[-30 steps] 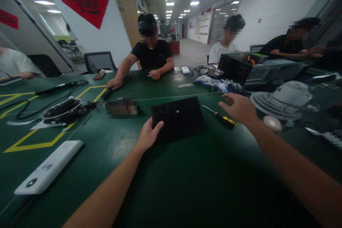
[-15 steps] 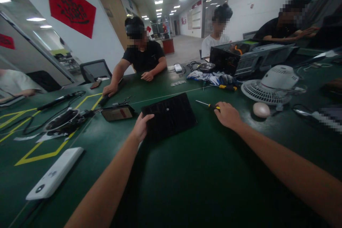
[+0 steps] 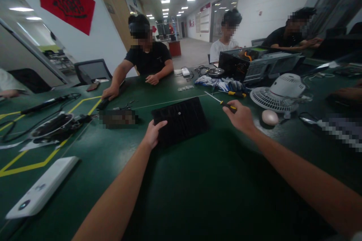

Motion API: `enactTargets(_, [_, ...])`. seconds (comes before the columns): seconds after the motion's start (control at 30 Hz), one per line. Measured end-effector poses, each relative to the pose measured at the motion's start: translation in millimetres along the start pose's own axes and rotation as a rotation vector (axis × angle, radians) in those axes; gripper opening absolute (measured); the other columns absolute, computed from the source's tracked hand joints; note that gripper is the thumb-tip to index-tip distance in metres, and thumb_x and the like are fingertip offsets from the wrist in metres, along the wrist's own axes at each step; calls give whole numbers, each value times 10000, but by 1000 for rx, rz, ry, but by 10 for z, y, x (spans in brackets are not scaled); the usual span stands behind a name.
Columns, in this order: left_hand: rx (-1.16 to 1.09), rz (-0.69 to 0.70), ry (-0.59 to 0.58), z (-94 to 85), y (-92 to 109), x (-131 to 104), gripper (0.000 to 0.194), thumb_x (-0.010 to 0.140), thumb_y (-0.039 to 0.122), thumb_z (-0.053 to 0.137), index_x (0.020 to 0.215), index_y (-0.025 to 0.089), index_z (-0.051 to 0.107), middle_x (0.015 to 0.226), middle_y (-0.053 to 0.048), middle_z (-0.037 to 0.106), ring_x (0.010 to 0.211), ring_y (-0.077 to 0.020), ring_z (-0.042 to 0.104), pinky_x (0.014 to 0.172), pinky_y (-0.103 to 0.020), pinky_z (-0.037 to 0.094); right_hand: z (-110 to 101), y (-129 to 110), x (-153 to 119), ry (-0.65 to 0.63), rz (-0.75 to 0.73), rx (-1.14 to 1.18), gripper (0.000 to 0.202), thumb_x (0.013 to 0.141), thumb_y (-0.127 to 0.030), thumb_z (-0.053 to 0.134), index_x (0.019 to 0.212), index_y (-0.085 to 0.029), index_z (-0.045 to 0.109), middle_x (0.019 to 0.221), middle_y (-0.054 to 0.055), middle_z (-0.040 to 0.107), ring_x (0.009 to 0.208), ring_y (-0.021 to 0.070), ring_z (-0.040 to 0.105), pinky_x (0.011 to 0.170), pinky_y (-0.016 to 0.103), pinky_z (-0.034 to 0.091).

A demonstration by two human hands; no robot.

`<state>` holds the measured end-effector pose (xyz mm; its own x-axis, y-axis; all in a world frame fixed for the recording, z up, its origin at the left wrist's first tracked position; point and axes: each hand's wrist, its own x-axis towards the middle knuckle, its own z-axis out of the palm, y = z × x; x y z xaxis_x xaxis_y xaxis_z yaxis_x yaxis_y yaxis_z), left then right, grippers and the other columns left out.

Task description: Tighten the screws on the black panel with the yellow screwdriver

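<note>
A flat black rectangular panel [image 3: 186, 122], with a small silvery round spot on its upper part, is tilted in front of me. My left hand [image 3: 154, 133] grips its left edge, thumb on the face and fingers hidden behind. To the right of the panel, my right hand [image 3: 239, 116] is closed around the black and yellow handle of a screwdriver [image 3: 228, 106]. Its thin metal shaft points up and to the left, apart from the panel. Another yellow and black screwdriver [image 3: 236, 94] lies just beyond my right hand.
A white fan [image 3: 279, 92], a pale mouse [image 3: 269, 118] and an open computer case [image 3: 254, 62] stand on the right of the green table [image 3: 198, 196]. A white device [image 3: 42, 188] lies at front left. Across the table, a person [image 3: 148, 54] reaches toward a dark object.
My right hand has lifted the screwdriver's handle into its grip, and the shaft slants more steeply. The left hand still holds the panel. The view has turned slightly right.
</note>
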<state>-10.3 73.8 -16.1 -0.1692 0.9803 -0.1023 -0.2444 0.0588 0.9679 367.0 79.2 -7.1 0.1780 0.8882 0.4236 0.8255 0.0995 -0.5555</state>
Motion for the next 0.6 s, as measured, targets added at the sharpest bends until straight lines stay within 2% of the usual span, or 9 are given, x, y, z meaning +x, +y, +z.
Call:
enactTargets(0.1, [57,40,12,8,-56,15,568,545,274,1011,1043,163,761,1029,-102,834,995,-312,808,1020,-513,638,-365,-318,139,62,-258,-39,345,983,-492,618,1141,-225,770,1068,131,840,952,336,782,821,435,542])
enactTargets(0.2, [86,51,40,33,-87,43,587,533,284,1020,1043,165,754,1017,-96,835,956,-306,807,1018,-541,633,-818,-689,261,22,-469,-121,276,917,-461,719,1078,-254,805,989,78,842,884,306,779,798,411,533])
enactTargets(0.27, [93,56,50,48,-91,48,572,536,283,1018,1028,168,748,1003,-92,831,941,-305,806,1004,-544,635,-1082,-908,289,30,-562,-158,247,889,-421,762,1076,-270,820,957,56,839,872,306,782,805,419,536])
enactTargets(0.33, [95,61,52,57,-87,41,547,544,276,1012,1008,172,742,989,-90,825,943,-308,804,990,-539,639,-1261,-1075,272,70,-612,-180,211,890,-388,775,1059,-275,832,922,47,832,858,312,783,811,435,539])
enactTargets(0.43, [106,68,55,62,-85,26,511,559,280,1001,983,172,736,971,-91,815,948,-318,800,977,-536,637,-1342,-1209,211,55,-682,-158,171,895,-329,773,1044,-281,840,985,35,845,891,315,792,829,442,549])
enactTargets(0.6, [152,75,80,52,-101,39,498,567,306,993,975,169,743,971,-92,810,914,-309,792,971,-529,631,-1157,-1249,177,-83,-740,-182,175,886,-227,746,1014,-298,843,1040,23,854,954,309,789,823,419,543])
